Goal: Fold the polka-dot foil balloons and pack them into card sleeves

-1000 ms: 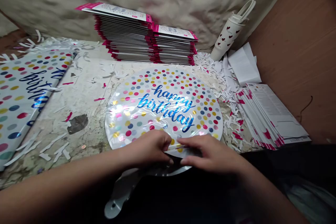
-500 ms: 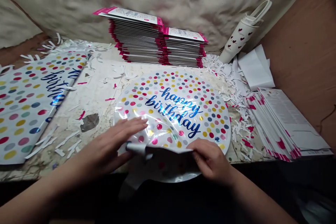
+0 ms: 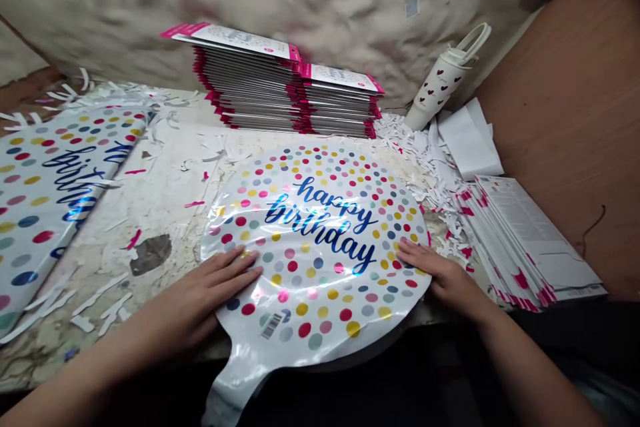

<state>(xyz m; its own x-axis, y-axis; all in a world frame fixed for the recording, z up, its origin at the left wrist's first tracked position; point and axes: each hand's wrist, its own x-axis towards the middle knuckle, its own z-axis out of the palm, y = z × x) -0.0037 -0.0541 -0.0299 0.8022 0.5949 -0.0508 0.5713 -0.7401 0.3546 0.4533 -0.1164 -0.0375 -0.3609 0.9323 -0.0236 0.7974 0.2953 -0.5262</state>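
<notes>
A flat foil balloon [image 3: 320,280] with coloured dots and blue "happy birthday" lettering lies face up in front of me. Its lower part and the tail overhang the table's front edge, and a barcode shows near the tail. My left hand [image 3: 213,290] rests on the balloon's left side, fingers stretched out. On the right side, my right hand [image 3: 440,273] lies with its fingers flat on the foil near the rim; the thumb is not clearly seen.
Two stacks of pink-edged packets [image 3: 260,90] stand at the back. A folded dotted foil sheet [image 3: 45,193] lies left. To the right are a heart-patterned tumbler [image 3: 437,90], white paper [image 3: 470,140] and a fanned pile of cards [image 3: 535,240]. Paper shreds [image 3: 400,140] litter the table [image 3: 175,180].
The balloon's lower edge, folded up before, now lies spread out with its tail and barcode showing. My right hand has let go of the edge and moved right. The view has shifted slightly.
</notes>
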